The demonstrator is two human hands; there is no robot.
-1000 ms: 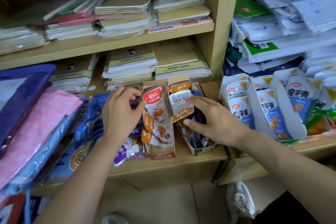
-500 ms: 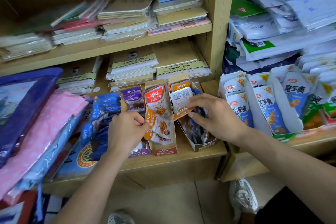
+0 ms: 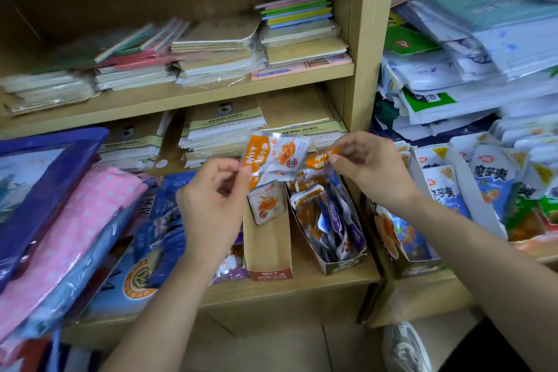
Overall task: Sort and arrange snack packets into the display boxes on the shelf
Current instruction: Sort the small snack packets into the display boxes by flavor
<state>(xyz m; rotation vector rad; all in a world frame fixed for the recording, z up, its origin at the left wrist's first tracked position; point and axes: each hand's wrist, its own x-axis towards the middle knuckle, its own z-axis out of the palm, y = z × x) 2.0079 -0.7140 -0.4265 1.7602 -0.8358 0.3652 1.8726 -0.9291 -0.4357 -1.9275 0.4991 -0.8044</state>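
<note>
- Half a second ago both hands were down in the display boxes; now they are raised above them
- Our left hand [image 3: 211, 205] pinches a fan of orange snack packets [image 3: 274, 154]; our right hand [image 3: 371, 172] pinches one more orange packet [image 3: 320, 158]
- The middle display box [image 3: 267, 251] keeps a lone packet [image 3: 267, 202]; we judge restacking comes next

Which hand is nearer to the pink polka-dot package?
Left. The left hand sits right of the pink polka-dot package; the right hand is farther right, beyond the orange packets.
</note>
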